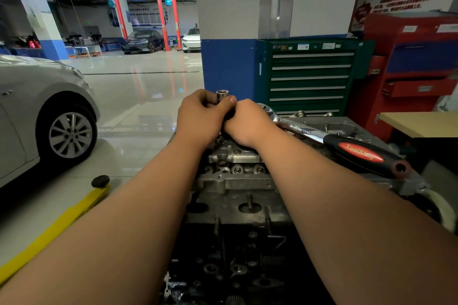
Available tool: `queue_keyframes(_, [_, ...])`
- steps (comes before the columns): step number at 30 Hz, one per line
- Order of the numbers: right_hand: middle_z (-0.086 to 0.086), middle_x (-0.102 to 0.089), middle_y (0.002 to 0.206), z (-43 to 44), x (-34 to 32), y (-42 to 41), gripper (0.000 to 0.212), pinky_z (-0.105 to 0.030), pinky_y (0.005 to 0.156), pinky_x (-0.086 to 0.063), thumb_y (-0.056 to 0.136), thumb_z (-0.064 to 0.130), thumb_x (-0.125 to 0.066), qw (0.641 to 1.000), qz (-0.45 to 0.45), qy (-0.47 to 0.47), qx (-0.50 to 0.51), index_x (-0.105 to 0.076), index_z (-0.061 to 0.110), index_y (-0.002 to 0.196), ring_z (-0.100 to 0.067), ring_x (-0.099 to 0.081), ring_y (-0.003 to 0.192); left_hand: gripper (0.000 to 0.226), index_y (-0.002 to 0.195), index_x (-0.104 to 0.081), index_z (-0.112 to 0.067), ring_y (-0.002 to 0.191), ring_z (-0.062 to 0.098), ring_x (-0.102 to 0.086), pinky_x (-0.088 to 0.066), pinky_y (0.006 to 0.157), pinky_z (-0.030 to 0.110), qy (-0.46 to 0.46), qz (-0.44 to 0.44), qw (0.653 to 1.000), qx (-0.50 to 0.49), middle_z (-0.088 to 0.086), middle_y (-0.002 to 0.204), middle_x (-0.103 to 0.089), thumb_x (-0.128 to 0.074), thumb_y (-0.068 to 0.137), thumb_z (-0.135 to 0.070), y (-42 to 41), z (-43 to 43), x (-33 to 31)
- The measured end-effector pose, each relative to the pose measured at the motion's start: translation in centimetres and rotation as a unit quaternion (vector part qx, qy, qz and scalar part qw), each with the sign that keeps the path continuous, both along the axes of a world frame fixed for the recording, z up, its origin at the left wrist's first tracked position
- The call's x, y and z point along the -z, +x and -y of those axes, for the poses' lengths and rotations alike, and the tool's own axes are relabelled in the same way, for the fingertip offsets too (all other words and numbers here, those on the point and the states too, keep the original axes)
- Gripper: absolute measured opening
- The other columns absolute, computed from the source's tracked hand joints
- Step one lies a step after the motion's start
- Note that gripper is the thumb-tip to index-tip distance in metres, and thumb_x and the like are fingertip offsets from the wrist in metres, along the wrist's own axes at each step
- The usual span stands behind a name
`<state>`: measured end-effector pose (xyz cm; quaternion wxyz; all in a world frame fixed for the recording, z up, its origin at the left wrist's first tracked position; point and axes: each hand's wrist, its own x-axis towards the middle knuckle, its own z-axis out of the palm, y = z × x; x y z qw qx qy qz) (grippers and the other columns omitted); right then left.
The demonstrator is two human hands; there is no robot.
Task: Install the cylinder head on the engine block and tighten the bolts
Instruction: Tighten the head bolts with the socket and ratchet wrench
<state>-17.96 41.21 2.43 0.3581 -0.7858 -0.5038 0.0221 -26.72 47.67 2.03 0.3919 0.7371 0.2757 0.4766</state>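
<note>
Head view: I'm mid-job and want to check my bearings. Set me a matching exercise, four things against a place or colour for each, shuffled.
Things:
1. socket
2. ratchet handle
3. tool cabinet
4. lift arm

Descriptions:
A. yellow, low on the floor at the left
B. green, behind the engine
C. gripped by the left hand
D. black and red, stretching right over the engine

Pairs: 1-C, 2-D, 3-B, 4-A.
</note>
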Motion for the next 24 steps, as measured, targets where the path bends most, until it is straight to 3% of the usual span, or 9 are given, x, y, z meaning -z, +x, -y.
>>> queue_keyframes(3, [-0.010, -0.064, 0.069, 0.47, -0.15, 0.21, 0.014, -0.030, 0.055, -0.042, 0.084, 0.013, -0.054, 0.999, -0.033, -0.013, -0.040, -0.065, 0.009, 0.076, -0.023, -0.056, 0.064, 0.020, 0.075, -0.064, -0.016, 0.070, 0.012, -0.062, -0.050, 0.066, 0.025, 0.018, -0.003, 1.000, 0.023, 0.002, 0.077, -0.069, -0.070, 0.084, -0.032, -0.34, -0.11, 0.02])
queue_keyframes(7, [-0.013, -0.061, 0.065, 0.46, -0.11, 0.39, 0.016, -0.032, 0.057, -0.040, 0.082, 0.010, -0.056, 0.999, -0.035, 0.006, -0.025, -0.062, 0.006, 0.068, -0.023, -0.049, 0.059, 0.022, 0.086, -0.069, -0.016, 0.077, -0.005, -0.061, -0.045, 0.068, 0.007, 0.026, -0.028, 0.998, 0.057, -0.010, 0.085, -0.068, -0.057, 0.093, -0.033, -0.61, 0.02, 0.15])
queue_keyframes(9, [-0.010, -0.058, 0.062, 0.16, -0.02, 0.31, 0.021, -0.029, 0.053, -0.037, 0.083, 0.010, -0.055, 1.000, -0.016, 0.005, 0.001, -0.057, 0.009, 0.062, -0.023, -0.048, 0.058, 0.023, 0.083, -0.065, -0.021, 0.077, 0.000, -0.059, -0.045, 0.071, 0.013, 0.014, -0.032, 0.997, 0.066, -0.011, 0.085, -0.066, -0.051, 0.095, -0.036, -0.40, 0.16, 0.11])
queue_keyframes(12, [-0.004, -0.054, 0.063, -0.09, 0.03, 0.18, 0.019, -0.027, 0.047, -0.032, 0.087, 0.010, -0.050, 0.999, 0.023, -0.018, 0.030, -0.055, 0.013, 0.068, -0.020, -0.049, 0.058, 0.018, 0.082, -0.057, -0.027, 0.074, 0.003, -0.059, -0.045, 0.069, 0.020, 0.019, -0.028, 0.999, 0.037, -0.012, 0.081, -0.064, -0.063, 0.086, -0.043, 0.03, 0.38, 0.05])
queue_keyframes(16, [-0.010, -0.064, 0.072, 0.22, -0.02, 0.09, 0.012, -0.032, 0.057, -0.046, 0.083, 0.011, -0.053, 1.000, -0.020, -0.012, -0.016, -0.064, 0.007, 0.082, -0.025, -0.059, 0.068, 0.021, 0.072, -0.058, -0.021, 0.071, 0.014, -0.062, -0.048, 0.065, 0.024, 0.037, -0.001, 0.999, 0.009, -0.003, 0.073, -0.066, -0.070, 0.082, -0.034, -0.11, 0.01, -0.08])
queue_keyframes(20, [-0.014, -0.067, 0.074, 0.60, -0.16, 0.26, 0.014, -0.038, 0.066, -0.051, 0.083, 0.011, -0.055, 0.999, -0.029, 0.001, -0.034, -0.067, 0.006, 0.078, -0.031, -0.061, 0.072, 0.019, 0.091, -0.070, -0.017, 0.088, 0.011, -0.066, -0.050, 0.078, 0.023, 0.052, -0.025, 0.998, 0.036, -0.002, 0.091, -0.072, -0.060, 0.090, -0.033, -0.56, -0.07, 0.12])
queue_keyframes(22, [-0.013, -0.063, 0.068, 0.36, -0.16, 0.09, 0.018, -0.035, 0.058, -0.045, 0.084, 0.010, -0.055, 1.000, -0.006, 0.004, -0.012, -0.061, 0.008, 0.067, -0.030, -0.056, 0.066, 0.027, 0.105, -0.069, -0.013, 0.099, 0.013, -0.064, -0.050, 0.088, 0.026, 0.034, -0.020, 0.998, 0.051, 0.001, 0.103, -0.071, -0.054, 0.094, -0.032, -0.47, 0.09, 0.12])
queue_keyframes(24, [-0.007, -0.057, 0.061, 0.10, -0.05, -0.07, 0.023, -0.030, 0.050, -0.037, 0.084, 0.009, -0.053, 1.000, 0.001, 0.004, 0.012, -0.054, 0.012, 0.061, -0.025, -0.050, 0.060, 0.027, 0.113, -0.063, -0.017, 0.099, 0.011, -0.063, -0.049, 0.089, 0.028, 0.002, -0.006, 0.998, 0.059, -0.002, 0.104, -0.069, -0.053, 0.094, -0.033, -0.24, 0.37, -0.01])
